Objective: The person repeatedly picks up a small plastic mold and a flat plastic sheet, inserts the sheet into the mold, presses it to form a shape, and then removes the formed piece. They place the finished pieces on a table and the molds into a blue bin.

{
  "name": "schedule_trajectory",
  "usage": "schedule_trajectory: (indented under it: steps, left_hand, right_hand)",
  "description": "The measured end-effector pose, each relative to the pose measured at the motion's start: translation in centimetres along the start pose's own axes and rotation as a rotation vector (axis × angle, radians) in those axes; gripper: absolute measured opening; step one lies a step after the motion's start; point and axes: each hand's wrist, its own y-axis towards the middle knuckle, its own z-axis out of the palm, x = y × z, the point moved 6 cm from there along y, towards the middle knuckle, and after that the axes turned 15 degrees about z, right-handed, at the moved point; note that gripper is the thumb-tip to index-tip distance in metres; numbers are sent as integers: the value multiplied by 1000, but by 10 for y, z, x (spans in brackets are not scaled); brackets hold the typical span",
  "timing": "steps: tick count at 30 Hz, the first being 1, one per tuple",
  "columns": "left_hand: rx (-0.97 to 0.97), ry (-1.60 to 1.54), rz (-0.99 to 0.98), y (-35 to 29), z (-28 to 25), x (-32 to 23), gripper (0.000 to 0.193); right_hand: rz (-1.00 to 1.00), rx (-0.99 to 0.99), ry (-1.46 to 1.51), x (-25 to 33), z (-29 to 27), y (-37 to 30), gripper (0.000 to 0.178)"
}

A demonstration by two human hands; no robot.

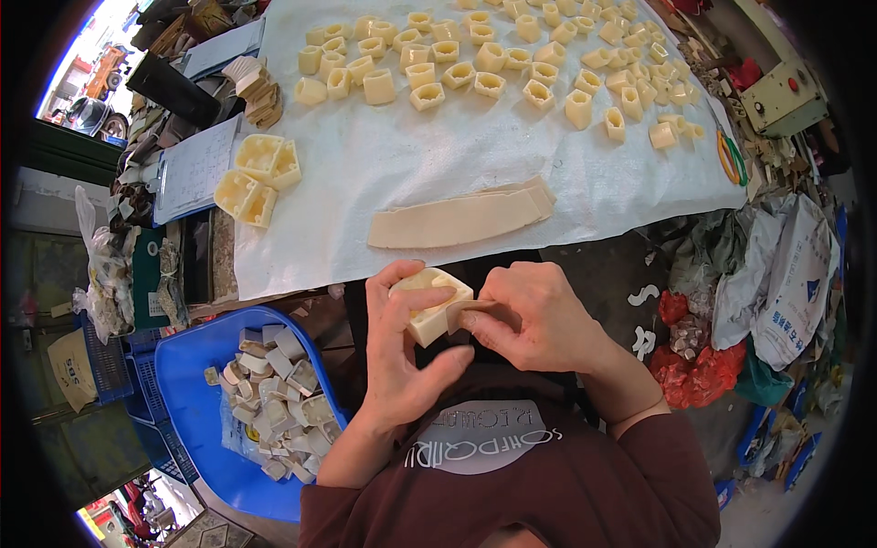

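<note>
Head view: white printed sack (787,274) right of hands.

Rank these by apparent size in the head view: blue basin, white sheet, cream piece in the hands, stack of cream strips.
1. white sheet
2. blue basin
3. stack of cream strips
4. cream piece, though nearness to the camera enlarges it

At the frame's centre both hands meet on a small hollow block (429,304), the left hand (397,352) left of it, the right hand (539,320) right. Above lies a flat strip stack (461,219) on the sheet-covered table (384,164); many small hollow pieces (512,59) spread along the top. A tub (196,402) of pieces sits lower left.
</note>
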Motion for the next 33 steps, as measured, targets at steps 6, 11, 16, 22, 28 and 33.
schedule_trajectory:
  steps: [6,11,16,22,28,33]
  left_hand:
    - [-183,-114,-63,-5,-8,11,26]
    - [-175,-129,6,-4,-21,11,28]
    - [-162,-415,-17,2,-14,9,29]
    - [-150,-493,16,0,-12,10,28]
    - [-67,-534,91,-7,-15,16,27]
    - [-17,-650,86,-9,-11,18,25]
  right_hand:
    - [-142,-323,83,-5,-14,0,31]
    - [-419,-314,3,26,-8,-39,39]
    - [181,363,178,-2,60,-31,50]
    - [288,205,1301,-22,61,-17,84]
    - [343,139,1565,-33,46,-17,36]
    - [367,143,1542,-36,46,-16,27]
